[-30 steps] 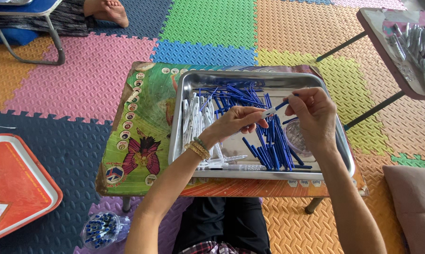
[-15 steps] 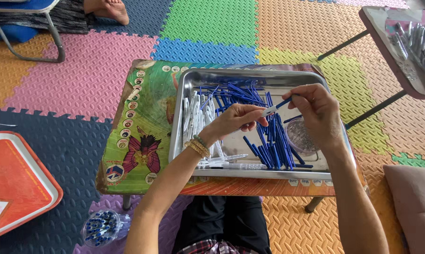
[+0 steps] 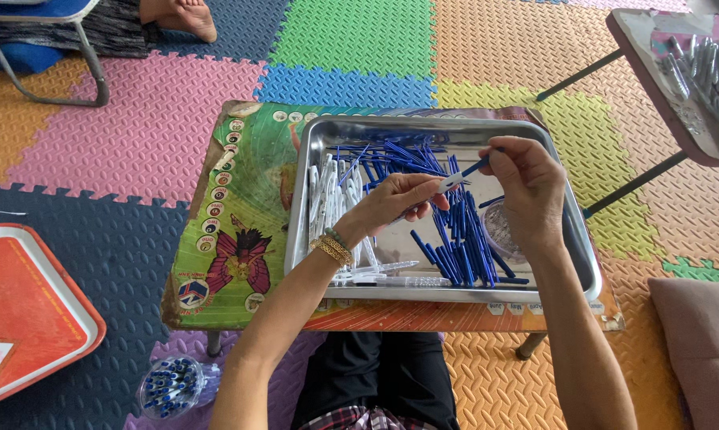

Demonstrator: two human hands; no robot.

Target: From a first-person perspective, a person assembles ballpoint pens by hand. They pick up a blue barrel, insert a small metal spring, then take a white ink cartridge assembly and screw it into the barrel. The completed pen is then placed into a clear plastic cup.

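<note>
A metal tray (image 3: 570, 247) rests on a small low table with a colourful printed top (image 3: 240, 215). Inside lie many blue pen refills (image 3: 455, 239) and, on the left, white pen barrels (image 3: 327, 191). My left hand (image 3: 399, 203) pinches a white pen barrel (image 3: 448, 183) above the tray. My right hand (image 3: 527, 187) holds a blue refill (image 3: 477, 166) whose tip meets the end of that barrel. Gold bangles circle my left wrist.
A small round clear container (image 3: 503, 227) sits in the tray under my right hand. An orange tray (image 3: 25, 310) lies at the left, a clear tub of blue pieces (image 3: 168, 386) on the floor, another table with silvery parts (image 3: 698, 72) at the upper right. Another person's foot (image 3: 180, 16) shows at the top.
My hands have stayed together over the tray; the right hand has shifted slightly, bringing the blue refill closer into the white barrel's end.
</note>
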